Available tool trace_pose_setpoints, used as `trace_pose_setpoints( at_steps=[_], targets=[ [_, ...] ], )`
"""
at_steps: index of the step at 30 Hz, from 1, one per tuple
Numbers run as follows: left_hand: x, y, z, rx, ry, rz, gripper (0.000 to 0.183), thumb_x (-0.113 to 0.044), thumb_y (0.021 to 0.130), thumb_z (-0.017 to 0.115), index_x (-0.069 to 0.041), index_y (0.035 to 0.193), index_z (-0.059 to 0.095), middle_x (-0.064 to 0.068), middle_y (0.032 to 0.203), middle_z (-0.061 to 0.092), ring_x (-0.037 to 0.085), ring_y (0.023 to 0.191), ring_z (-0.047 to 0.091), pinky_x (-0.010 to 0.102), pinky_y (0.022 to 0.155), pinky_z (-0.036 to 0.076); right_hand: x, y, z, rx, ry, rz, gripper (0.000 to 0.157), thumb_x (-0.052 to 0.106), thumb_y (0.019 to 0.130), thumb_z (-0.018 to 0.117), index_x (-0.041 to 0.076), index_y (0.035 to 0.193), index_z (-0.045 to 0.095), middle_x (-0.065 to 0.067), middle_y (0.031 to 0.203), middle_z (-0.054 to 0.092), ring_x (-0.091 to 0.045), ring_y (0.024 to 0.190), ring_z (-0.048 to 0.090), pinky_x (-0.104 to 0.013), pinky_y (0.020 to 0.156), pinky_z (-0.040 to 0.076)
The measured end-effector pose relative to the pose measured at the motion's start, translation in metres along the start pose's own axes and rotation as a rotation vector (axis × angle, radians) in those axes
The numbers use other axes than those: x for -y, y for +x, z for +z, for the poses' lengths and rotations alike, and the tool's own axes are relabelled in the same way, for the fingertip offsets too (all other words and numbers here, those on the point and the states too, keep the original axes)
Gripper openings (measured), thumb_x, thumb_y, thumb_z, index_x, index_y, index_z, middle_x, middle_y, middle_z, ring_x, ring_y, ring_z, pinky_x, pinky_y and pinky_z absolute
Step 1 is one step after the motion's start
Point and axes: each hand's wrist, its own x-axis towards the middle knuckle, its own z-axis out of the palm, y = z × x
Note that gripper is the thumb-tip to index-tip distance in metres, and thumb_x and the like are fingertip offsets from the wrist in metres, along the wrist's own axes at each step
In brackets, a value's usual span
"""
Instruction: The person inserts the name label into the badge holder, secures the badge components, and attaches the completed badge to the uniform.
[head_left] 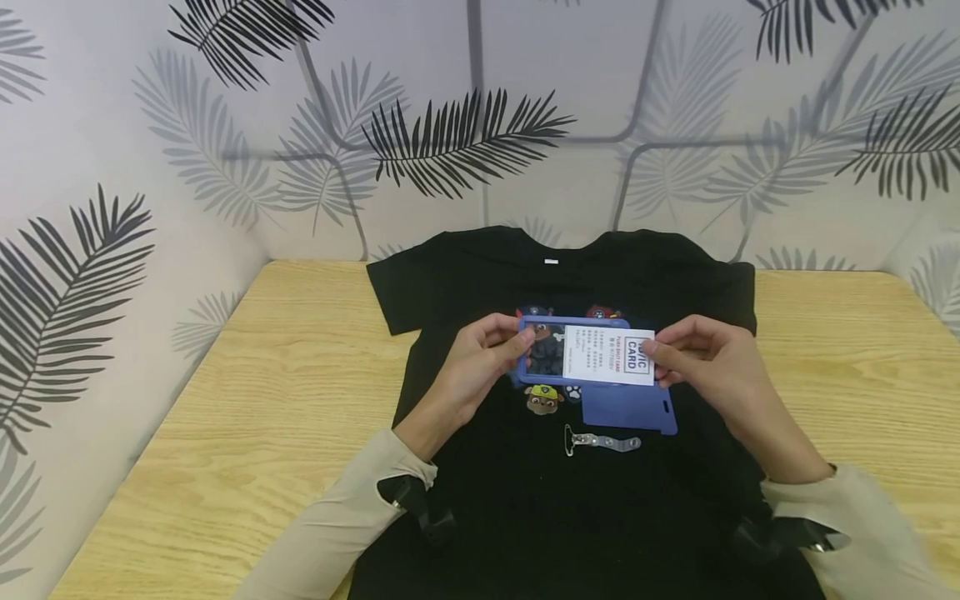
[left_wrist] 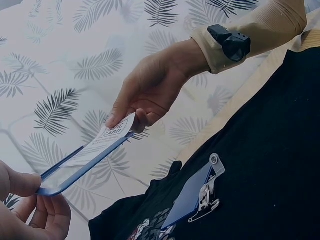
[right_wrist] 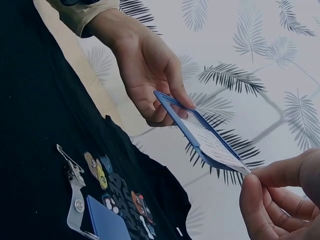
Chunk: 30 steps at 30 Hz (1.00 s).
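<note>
My left hand (head_left: pixel 480 362) pinches the left end of a blue card holder frame (head_left: pixel 577 320) with a clear window, raised above a black T-shirt. At the other end, my right hand (head_left: pixel 708 358) pinches a white printed card (head_left: pixel 588 354) between thumb and fingers. Part of the card lies within the frame and its right end sticks out, as the left wrist view shows with the card (left_wrist: pixel 102 145) slanting along the frame (left_wrist: pixel 90 171). Below the hands, a flat blue cover (head_left: pixel 626 410) lies on the shirt. Nearer me lies a badge strap clip (head_left: pixel 600 442) with a metal pin.
The black T-shirt (head_left: pixel 480 500) is spread over a wood-grain table (head_left: pixel 300 350), its neckline away from me. Cartoon dog faces (head_left: pixel 543 400) are printed on its chest. Behind the table hangs a pale backdrop (head_left: pixel 525 208) with a leaf pattern.
</note>
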Motion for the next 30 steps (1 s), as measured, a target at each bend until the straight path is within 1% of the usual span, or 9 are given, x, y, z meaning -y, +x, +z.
trace_pose_setpoints(
  at_steps=[7,10,12,14,17,19,23,30],
  targets=[
    [0.000,0.000,0.000,-0.005,-0.007,-0.010,0.019,-0.004,0.094,0.061,0.006,0.110,0.059,0.015,0.108,0.065,0.019,0.090,0.059,0.026,0.080,0.051,0.006,-0.001,0.005,-0.021,-0.027,-0.036,0.022,0.010,0.089,0.070,-0.007,0.100,0.065,0.010,0.082,0.069,-0.011,0.064,0.067,-0.023,0.061,0.056],
    [0.000,0.000,0.000,-0.005,-0.007,-0.015,0.019,-0.004,0.094,0.061,0.006,0.110,0.059,0.020,0.111,0.063,0.019,0.090,0.058,0.026,0.080,0.050,0.008,-0.002,0.007,-0.026,-0.033,-0.046,0.021,0.010,0.089,0.071,-0.008,0.100,0.065,0.007,0.082,0.069,-0.011,0.063,0.067,-0.023,0.061,0.056],
    [0.001,0.000,0.000,-0.006,-0.007,-0.018,0.019,-0.004,0.094,0.061,0.006,0.110,0.059,0.020,0.110,0.062,0.019,0.088,0.058,0.025,0.079,0.050,0.010,-0.002,0.009,-0.030,-0.037,-0.049,0.021,0.010,0.088,0.071,-0.008,0.099,0.065,0.003,0.082,0.070,-0.012,0.063,0.067,-0.023,0.061,0.056],
    [0.002,0.000,0.000,-0.005,-0.010,-0.017,0.019,-0.004,0.094,0.062,0.006,0.109,0.059,0.018,0.105,0.063,0.018,0.086,0.058,0.025,0.078,0.051,0.011,-0.002,0.010,-0.034,-0.043,-0.049,0.021,0.010,0.088,0.071,-0.008,0.098,0.065,-0.001,0.082,0.071,-0.012,0.062,0.067,-0.023,0.060,0.056],
    [0.003,0.000,0.001,-0.005,-0.012,-0.015,0.018,-0.003,0.093,0.062,0.006,0.109,0.059,0.010,0.097,0.062,0.016,0.084,0.058,0.025,0.077,0.051,0.013,-0.002,0.013,-0.034,-0.038,-0.045,0.021,0.010,0.088,0.072,-0.008,0.098,0.065,-0.008,0.084,0.071,-0.012,0.061,0.067,-0.024,0.060,0.056],
    [0.003,0.000,0.001,-0.002,-0.008,-0.014,0.019,-0.003,0.093,0.062,0.006,0.109,0.059,0.007,0.095,0.062,0.016,0.084,0.058,0.026,0.077,0.051,0.015,-0.001,0.014,-0.030,-0.037,-0.044,0.022,0.010,0.088,0.072,-0.008,0.098,0.065,-0.013,0.086,0.071,-0.012,0.062,0.067,-0.024,0.060,0.056],
    [0.002,0.000,0.000,0.001,0.001,-0.020,0.020,-0.004,0.093,0.062,0.006,0.110,0.059,0.009,0.098,0.063,0.016,0.085,0.058,0.026,0.078,0.051,0.016,-0.001,0.017,-0.025,-0.030,-0.052,0.021,0.009,0.087,0.072,-0.009,0.097,0.065,-0.019,0.088,0.070,-0.012,0.061,0.068,-0.025,0.060,0.056],
    [0.002,0.000,0.000,0.000,-0.003,-0.022,0.018,-0.003,0.093,0.062,0.005,0.108,0.060,0.008,0.097,0.063,0.016,0.085,0.058,0.025,0.078,0.051,0.018,0.000,0.020,-0.018,-0.036,-0.061,0.020,0.008,0.087,0.072,-0.009,0.097,0.065,-0.023,0.089,0.069,-0.012,0.061,0.068,-0.025,0.060,0.056]
  ],
)
